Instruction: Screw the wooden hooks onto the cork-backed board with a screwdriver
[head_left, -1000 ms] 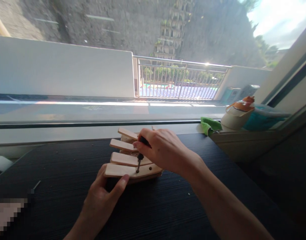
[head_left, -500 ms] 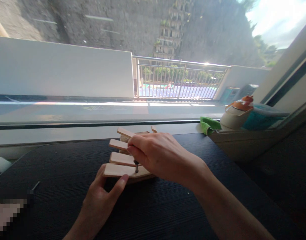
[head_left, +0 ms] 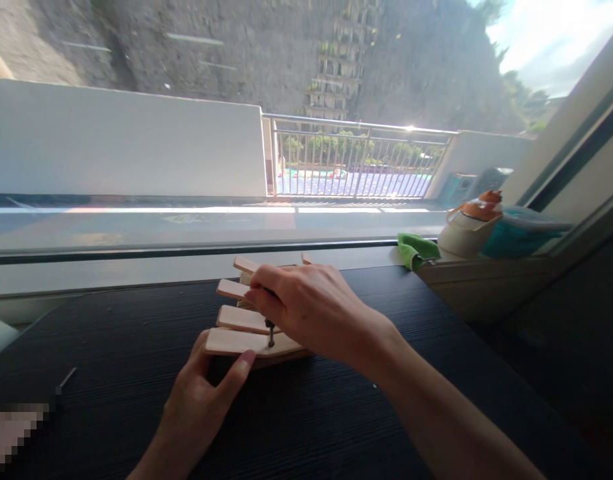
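Note:
Several pale wooden slats (head_left: 231,289) fan out to the left from a layered wooden piece on the dark table. My left hand (head_left: 206,383) grips the near slat (head_left: 233,342) at its left end, thumb on the front edge and fingers round the far side. My right hand (head_left: 306,303) is closed over a screwdriver (head_left: 271,333), whose handle is mostly hidden in the palm. Its dark collar and metal shaft point down, and the tip meets the near slat by a screw head or hole I cannot make out. My right hand covers much of the wooden piece.
The black table (head_left: 111,347) reaches a window ledge at the back. A green cloth (head_left: 417,251) and a pale pot-like container (head_left: 466,233) lie at the right on the ledge. A thin metal shaft (head_left: 69,377) lies at the left beside a pixelated patch.
My right hand has turned slightly, its thumb and fingers shifting a little left around the screwdriver. My left hand keeps its grip on the slat. The whole view has shifted slightly.

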The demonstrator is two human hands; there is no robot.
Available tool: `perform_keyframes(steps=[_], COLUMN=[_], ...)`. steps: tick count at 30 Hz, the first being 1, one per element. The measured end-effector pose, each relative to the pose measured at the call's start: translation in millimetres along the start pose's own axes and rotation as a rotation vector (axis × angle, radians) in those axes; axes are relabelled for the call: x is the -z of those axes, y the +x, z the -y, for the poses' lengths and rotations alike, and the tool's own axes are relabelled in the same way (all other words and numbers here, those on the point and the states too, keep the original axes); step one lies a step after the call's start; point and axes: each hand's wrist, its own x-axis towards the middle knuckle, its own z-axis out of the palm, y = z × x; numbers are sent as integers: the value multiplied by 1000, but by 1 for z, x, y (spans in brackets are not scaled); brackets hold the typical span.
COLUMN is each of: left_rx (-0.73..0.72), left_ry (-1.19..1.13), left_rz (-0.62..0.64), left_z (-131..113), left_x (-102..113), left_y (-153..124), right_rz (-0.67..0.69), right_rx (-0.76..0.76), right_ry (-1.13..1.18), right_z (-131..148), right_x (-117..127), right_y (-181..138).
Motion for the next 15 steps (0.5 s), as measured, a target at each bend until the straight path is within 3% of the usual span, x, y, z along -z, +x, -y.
perform_keyframes(steps=[5, 15], left_rx=[-2, -8], left_ry=[-23, -30], left_rz=[7, 6], left_z=[0, 0], left_x=[0, -3], left_y=[0, -4], right_rz=[73, 38], right_rx=[108, -177], right_ry=[29, -66], right_z=[-1, -11], right_x=[3, -2], right_y=[-3, 5])
